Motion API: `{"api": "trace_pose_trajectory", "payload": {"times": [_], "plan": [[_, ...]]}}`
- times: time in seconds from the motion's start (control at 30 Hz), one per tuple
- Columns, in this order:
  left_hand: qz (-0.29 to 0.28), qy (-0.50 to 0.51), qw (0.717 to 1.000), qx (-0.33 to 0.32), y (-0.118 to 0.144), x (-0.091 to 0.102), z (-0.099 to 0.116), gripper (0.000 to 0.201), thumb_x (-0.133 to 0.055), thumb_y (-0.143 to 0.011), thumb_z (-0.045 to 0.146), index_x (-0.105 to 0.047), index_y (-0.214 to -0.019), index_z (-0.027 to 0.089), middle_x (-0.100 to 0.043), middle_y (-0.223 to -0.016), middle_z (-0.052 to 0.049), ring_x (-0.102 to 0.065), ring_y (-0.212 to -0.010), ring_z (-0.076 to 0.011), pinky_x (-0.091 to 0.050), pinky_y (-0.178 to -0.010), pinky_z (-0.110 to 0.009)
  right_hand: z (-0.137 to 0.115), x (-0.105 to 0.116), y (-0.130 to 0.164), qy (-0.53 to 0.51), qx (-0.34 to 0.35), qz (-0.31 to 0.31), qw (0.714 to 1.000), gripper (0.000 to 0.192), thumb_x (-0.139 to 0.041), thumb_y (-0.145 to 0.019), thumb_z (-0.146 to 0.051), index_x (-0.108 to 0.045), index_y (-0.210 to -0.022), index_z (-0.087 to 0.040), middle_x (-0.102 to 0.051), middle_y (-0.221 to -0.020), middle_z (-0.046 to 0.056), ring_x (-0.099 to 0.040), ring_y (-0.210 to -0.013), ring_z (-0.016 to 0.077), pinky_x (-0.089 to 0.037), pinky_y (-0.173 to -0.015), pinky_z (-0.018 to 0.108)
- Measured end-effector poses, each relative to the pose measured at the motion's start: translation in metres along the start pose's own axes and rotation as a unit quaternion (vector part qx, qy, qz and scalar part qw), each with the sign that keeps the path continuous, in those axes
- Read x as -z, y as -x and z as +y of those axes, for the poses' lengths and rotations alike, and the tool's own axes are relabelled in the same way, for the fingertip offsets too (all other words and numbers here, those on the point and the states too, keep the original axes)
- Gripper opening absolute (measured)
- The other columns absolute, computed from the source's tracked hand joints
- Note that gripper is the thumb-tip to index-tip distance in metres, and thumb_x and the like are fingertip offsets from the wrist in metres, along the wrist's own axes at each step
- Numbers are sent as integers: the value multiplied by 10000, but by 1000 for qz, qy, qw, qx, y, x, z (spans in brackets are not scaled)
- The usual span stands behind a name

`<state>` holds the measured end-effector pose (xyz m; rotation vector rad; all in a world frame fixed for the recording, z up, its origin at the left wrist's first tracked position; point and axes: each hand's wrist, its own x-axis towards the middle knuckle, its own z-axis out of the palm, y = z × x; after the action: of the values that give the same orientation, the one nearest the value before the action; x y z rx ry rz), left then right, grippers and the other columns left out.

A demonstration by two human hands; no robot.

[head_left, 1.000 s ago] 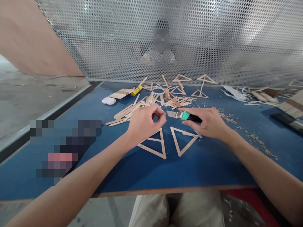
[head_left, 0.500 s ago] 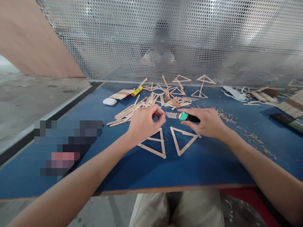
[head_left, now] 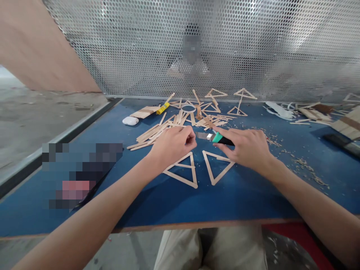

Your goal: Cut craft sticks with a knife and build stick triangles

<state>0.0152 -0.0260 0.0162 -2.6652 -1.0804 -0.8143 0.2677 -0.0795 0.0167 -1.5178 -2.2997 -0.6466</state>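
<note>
My right hand (head_left: 247, 148) grips a utility knife (head_left: 218, 138) with a green and black handle, its blade pointing left toward my left hand (head_left: 173, 144). The left hand's fingers are curled and pinched together just left of the blade tip; whether something small sits between them I cannot tell. Two triangles of glued wooden sticks lie on the blue table (head_left: 168, 202) just in front of my hands: the left triangle (head_left: 184, 172) partly under my left hand, the right triangle (head_left: 218, 167) under my right hand.
A pile of loose wooden sticks (head_left: 157, 131) lies behind my hands, with more stick triangles (head_left: 239, 101), a yellow glue tube (head_left: 162, 108) and a white case (head_left: 130, 120). Wood shavings (head_left: 303, 163) lie at right. A perforated metal screen (head_left: 253, 48) stands behind, with a person beyond it.
Both hands shifted slightly away from me; the left fingers closed tighter and the knife tilted a little, blade still pointing left.
</note>
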Motion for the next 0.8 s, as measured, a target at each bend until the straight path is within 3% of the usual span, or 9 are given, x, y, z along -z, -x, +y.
{"api": "trace_pose_trajectory", "payload": {"times": [0.17, 0.3, 0.43, 0.6, 0.8], "plan": [[-40, 9, 999, 13, -2, -1, -7, 59, -598, -841, 192, -609, -783, 191, -682, -672, 4, -614, -616, -166, -401, -586, -284, -5, -1, 2, 11, -12, 8, 1000, 574, -497, -976, -585, -552, -1477, -312, -778, -825, 49, -556, -520, 170, -231, -499, 311], [-81, 44, 996, 16, -2, -1, -10, 63, -602, -833, 203, -617, -774, 190, -692, -679, 4, -619, -613, -162, -401, -565, -269, 11, -1, -3, 14, -87, 87, 992, 542, -539, -967, -520, -569, -1461, -299, -798, -954, 72, -653, -618, 216, -295, -507, 305], [-30, 107, 993, 29, -2, 2, -4, 66, -599, -818, 176, -615, -754, 188, -681, -663, 21, -612, -601, -129, -433, -599, -250, 28, -4, -8, -18, -136, 86, 987, 482, -544, -953, -521, -656, -1362, -292, -800, -1018, 76, -717, -757, 289, -368, -535, 330], [23, 135, 990, 46, -2, 7, 2, 76, -618, -784, 155, -607, -718, 192, -655, -631, 39, -572, -562, -100, -435, -583, -230, 25, -7, -7, -79, -67, 74, 992, 497, -568, -944, -532, -646, -1378, -303, -797, -1064, 52, -727, -779, 256, -420, -569, 321], [41, 122, 990, 53, -2, 7, 1, 97, -637, -788, 152, -602, -707, 191, -638, -611, 49, -545, -545, -88, -435, -593, -229, 20, -5, -4, -93, 20, 22, 995, 516, -564, -954, -561, -609, -1414, -330, -803, -1025, 25, -711, -739, 195, -362, -558, 284]]}}
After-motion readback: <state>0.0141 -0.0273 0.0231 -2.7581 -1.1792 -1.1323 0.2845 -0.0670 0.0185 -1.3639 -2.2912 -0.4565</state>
